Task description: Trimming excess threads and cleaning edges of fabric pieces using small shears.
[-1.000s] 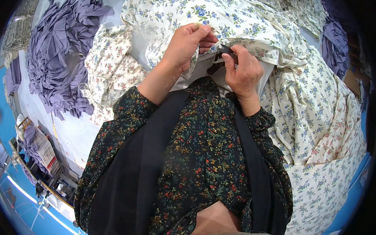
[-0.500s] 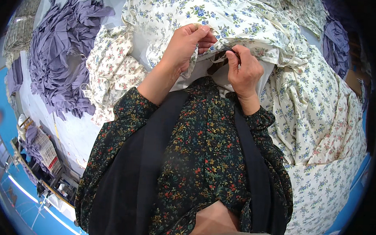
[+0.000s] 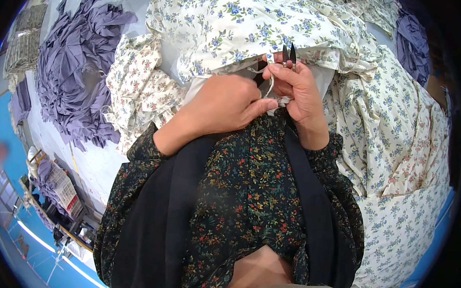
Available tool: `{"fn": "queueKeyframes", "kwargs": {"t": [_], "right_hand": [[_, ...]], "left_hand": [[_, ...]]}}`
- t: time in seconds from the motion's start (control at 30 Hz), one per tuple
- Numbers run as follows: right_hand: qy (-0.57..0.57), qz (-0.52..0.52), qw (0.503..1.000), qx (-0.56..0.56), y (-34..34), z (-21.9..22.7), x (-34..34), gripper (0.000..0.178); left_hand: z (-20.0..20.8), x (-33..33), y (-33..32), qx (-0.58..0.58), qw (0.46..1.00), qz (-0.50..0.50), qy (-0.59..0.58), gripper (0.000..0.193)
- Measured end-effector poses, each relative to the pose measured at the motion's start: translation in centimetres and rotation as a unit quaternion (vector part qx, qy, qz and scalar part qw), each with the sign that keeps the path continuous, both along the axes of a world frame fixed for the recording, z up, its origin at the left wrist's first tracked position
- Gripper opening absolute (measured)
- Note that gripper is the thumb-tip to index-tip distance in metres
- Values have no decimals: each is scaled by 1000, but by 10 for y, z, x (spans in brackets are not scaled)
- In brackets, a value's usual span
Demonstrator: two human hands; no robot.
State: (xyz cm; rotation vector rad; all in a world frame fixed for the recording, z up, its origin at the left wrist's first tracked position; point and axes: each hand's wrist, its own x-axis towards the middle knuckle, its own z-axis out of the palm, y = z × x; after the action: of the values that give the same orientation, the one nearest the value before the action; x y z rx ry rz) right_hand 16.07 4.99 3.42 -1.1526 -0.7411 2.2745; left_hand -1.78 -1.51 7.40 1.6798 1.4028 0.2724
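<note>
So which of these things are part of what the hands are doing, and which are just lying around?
In use:
- small dark-bladed snips in the right hand
- narrow pale strip between that hand and the left hand
- probably the blue-flowered cloth just beyond

Apparently lying about:
- purple cloth pile, left
- red-flowered cloth beside it
- purple cloth, upper right

Blue floor (image 3: 18,147), bright light strips (image 3: 36,236)

No text, label, brand, number or sign can be read anywhere in view.
</note>
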Motion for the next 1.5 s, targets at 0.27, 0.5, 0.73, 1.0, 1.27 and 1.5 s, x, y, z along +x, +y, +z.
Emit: {"fn": "queueKeyframes", "kwargs": {"t": [0.27, 0.5, 0.73, 1.0, 1.27, 1.5], "right_hand": [[-82, 19, 989, 120, -11, -5, 46, 18], [-148, 8, 979, 140, -24, -9, 68, 17], [-139, 14, 980, 142, -19, -11, 62, 17], [-101, -5, 985, 140, -17, -25, 64, 19], [-67, -14, 996, 50, -20, -25, 53, 24], [-306, -22, 837, 454, -27, -26, 35, 19]], "left_hand": [[-55, 1, 38, -170, 737, 167, -633, 43], [-79, -6, 59, -116, 622, 264, -728, 46], [-73, 23, 36, -157, 732, 265, -608, 46], [-71, 16, 35, -165, 802, 279, -502, 30], [-69, 28, 25, -178, 812, 242, -501, 17], [-68, 34, 21, -227, 755, 340, -513, 11]]}}
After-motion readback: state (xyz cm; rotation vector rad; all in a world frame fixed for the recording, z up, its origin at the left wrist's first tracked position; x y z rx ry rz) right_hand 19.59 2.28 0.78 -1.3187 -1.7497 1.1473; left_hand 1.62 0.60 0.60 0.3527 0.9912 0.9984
